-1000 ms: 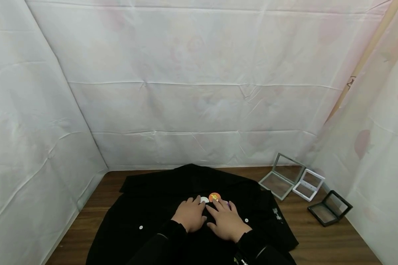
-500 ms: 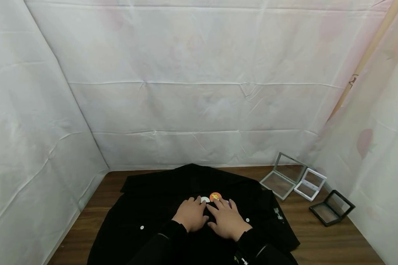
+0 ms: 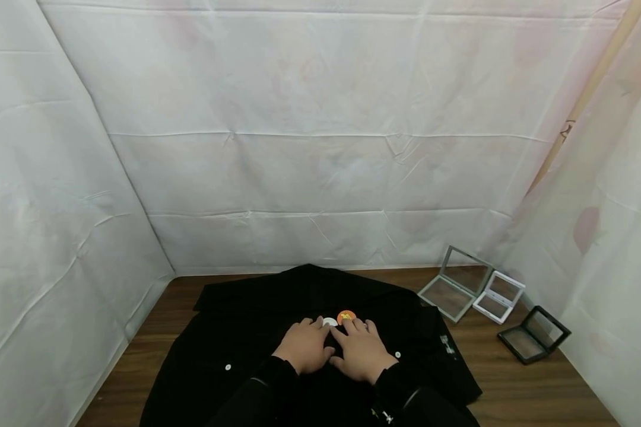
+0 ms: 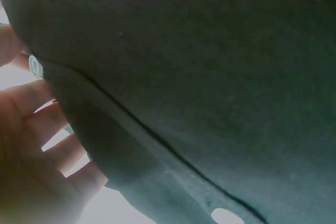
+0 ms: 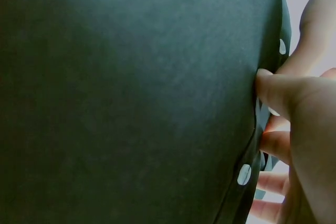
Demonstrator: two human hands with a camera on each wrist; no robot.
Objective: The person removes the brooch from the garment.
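A black fabric jacket with small white snap buttons [image 3: 310, 332] lies spread flat on the dark brown wooden table [image 3: 518, 385], collar toward the white draped backdrop, so that its front panel gives a broad, steady surface to work on. Both hands rest on its middle, side by side and almost touching. The left hand [image 3: 305, 347] lies palm down with its fingers [image 4: 50, 129] slightly spread and fairly straight, seemingly pressing the cloth taut; its fingertips reach a small white round badge [image 3: 329, 322]. The right hand [image 3: 362, 351] also lies flat, fingers [image 5: 275, 95] extended and a little apart, their tips at a small orange round badge [image 3: 345, 316] just beside the white one. Whether either hand pinches a badge I cannot tell; the wrist views show only fingers against dark fabric. Both badges sit on the jacket's chest area, close together, just beyond the fingertips. Well off to the right on the table stand three open square display cases: a grey-framed one [image 3: 455, 284], a white-framed one [image 3: 498, 298] and a black-framed one [image 3: 534, 335], kept clear of the hands.
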